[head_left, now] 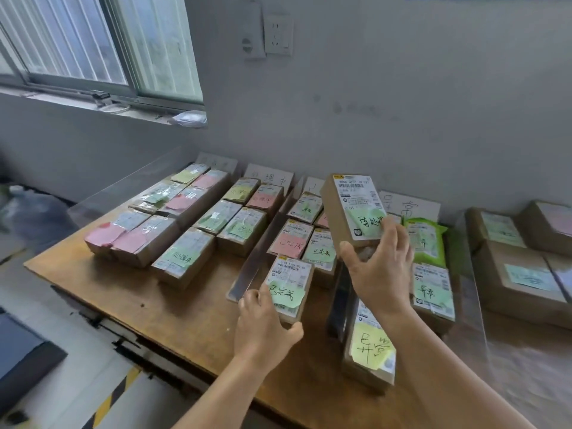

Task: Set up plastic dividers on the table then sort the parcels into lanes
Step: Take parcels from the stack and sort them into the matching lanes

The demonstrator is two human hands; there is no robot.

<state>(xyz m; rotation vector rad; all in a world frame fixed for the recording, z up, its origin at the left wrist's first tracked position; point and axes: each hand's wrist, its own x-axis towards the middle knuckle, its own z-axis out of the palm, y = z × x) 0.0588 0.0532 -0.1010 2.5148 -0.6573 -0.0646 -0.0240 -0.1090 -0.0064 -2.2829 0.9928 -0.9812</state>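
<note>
The surface (173, 305) is a brown wooden top set against a grey wall, with a window at upper left and a wall socket (278, 34) above. Clear plastic dividers (247, 274) stand on it and split it into lanes, each headed by a handwritten card at the wall. Cardboard parcels fill the lanes in rows, each bearing a shipping label and a coloured note.

The right hand (379, 270) holds one raised parcel (349, 209) clear of the surface above the right-hand lanes, fingers curled round its near end. The left hand (266, 323) grips the near end of a green-noted parcel (289, 289) lying in the third lane.

Judged from appearance, the boxes are stiff and light, and their taped faces look slick. Best taken by the short end or the long edges, clear of the loose notes.
</note>
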